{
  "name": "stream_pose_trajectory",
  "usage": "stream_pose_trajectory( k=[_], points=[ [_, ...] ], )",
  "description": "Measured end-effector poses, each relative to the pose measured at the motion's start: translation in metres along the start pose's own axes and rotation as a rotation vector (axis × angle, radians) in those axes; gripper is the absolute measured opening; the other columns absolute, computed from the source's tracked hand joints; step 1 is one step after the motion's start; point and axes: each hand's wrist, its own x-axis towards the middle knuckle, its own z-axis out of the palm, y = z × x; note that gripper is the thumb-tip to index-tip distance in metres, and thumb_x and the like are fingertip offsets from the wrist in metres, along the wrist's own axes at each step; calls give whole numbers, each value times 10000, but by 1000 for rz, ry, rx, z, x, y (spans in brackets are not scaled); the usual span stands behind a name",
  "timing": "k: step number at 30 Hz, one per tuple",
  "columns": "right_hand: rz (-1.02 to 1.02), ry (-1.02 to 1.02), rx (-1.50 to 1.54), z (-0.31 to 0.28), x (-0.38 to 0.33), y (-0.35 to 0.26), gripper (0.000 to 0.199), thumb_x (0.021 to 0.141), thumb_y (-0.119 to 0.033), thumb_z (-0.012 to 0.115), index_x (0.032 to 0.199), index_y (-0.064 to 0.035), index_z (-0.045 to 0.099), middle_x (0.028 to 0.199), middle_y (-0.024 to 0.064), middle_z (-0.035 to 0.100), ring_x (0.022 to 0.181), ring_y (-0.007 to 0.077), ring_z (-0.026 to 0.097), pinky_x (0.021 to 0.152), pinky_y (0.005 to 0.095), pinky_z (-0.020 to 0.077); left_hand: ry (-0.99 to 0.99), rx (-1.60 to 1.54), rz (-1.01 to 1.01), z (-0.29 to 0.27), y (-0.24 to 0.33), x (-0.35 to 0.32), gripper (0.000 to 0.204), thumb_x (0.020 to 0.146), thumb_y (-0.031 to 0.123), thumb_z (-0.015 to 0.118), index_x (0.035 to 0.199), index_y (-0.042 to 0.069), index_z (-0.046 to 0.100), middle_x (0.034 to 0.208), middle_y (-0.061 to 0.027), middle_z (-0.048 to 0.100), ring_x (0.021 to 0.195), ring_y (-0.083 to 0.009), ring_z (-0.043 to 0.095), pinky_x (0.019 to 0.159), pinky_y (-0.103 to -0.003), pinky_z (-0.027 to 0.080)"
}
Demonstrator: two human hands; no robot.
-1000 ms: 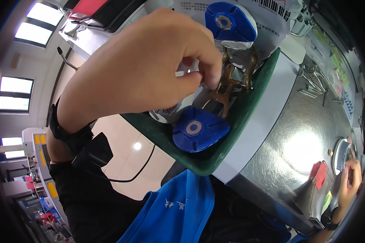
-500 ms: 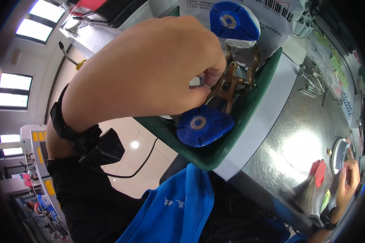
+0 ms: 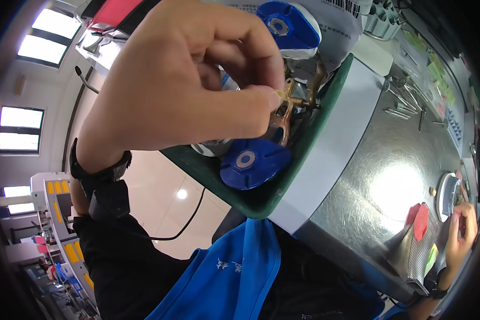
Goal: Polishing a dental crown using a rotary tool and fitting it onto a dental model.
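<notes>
My left hand (image 3: 197, 90) is over a dark green bin (image 3: 298, 181), thumb and forefinger pinched together. Whatever lies between the fingertips is too small and covered to make out. Just past them is a bronze-coloured metal hinged frame (image 3: 285, 120), like a dental articulator, partly hidden by the hand. A blue disc with a grey ring (image 3: 245, 159) lies in the bin near me; another blue disc on a white base (image 3: 288, 26) lies farther off. At the far right my right hand (image 3: 464, 229) has curled fingers at the end of a white-and-grey oval piece (image 3: 449, 197).
A metal worktop (image 3: 352, 197) holds several slim metal tools (image 3: 405, 98), a red scrap (image 3: 421, 222) on a grey patterned wedge (image 3: 410, 256) and a small brass-coloured knob (image 3: 432, 190). Printed plastic bags (image 3: 336, 32) fill the bin's far end. A black cable (image 3: 189, 221) hangs at left.
My left hand has lifted away from the metal frame toward me, with thumb and forefinger pinched. The view has shifted slightly. My right hand stays at the oval piece.
</notes>
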Motion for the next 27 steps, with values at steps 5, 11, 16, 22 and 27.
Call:
stream_pose_trajectory(
  k=[5, 11, 16, 22, 27],
  points=[
    [5, 23, 75, 1, 0, -6, 48, 976, -2, 533, 958, 34, 560, 932, 63, 505, 803, 119, 465, 699, 244, 355, -83, -263, 118, -6, -8, 2, 203, 887, 122, 639, 1060, 17, 658, 960, -144, 754, 863, -178, 750, 725, -258, 602],
    [67, 3, 113, -1, 1, -10, 32, 934, 11, 539, 938, 37, 558, 926, 105, 519, 840, 183, 524, 738, 268, 411, -76, -302, 197, 4, -7, 7, 325, 1009, 256, 653, 1216, 5, 655, 1018, -176, 757, 941, -244, 767, 725, -291, 635],
    [14, 29, 74, 2, 1, -8, 32, 955, 10, 539, 931, 26, 554, 922, 65, 497, 788, 128, 462, 691, 250, 351, -118, -427, 205, 7, -6, 6, 279, 1013, 235, 649, 1172, 7, 631, 995, -171, 756, 930, -241, 770, 761, -306, 640],
    [33, 1, 59, -1, 1, -9, 38, 931, 24, 530, 944, 33, 565, 937, 100, 524, 835, 170, 525, 730, 256, 405, -94, -429, 166, 9, -3, 5, 229, 1010, 219, 620, 1124, 20, 622, 981, -161, 755, 937, -239, 770, 779, -299, 638],
    [31, 25, 67, 2, 0, -8, 29, 931, 25, 537, 935, 34, 564, 928, 93, 519, 824, 161, 519, 713, 254, 396, 4, -375, 163, 5, -13, 7, 224, 985, 193, 558, 1120, 25, 619, 962, -161, 737, 900, -218, 766, 752, -288, 630]
  ],
)
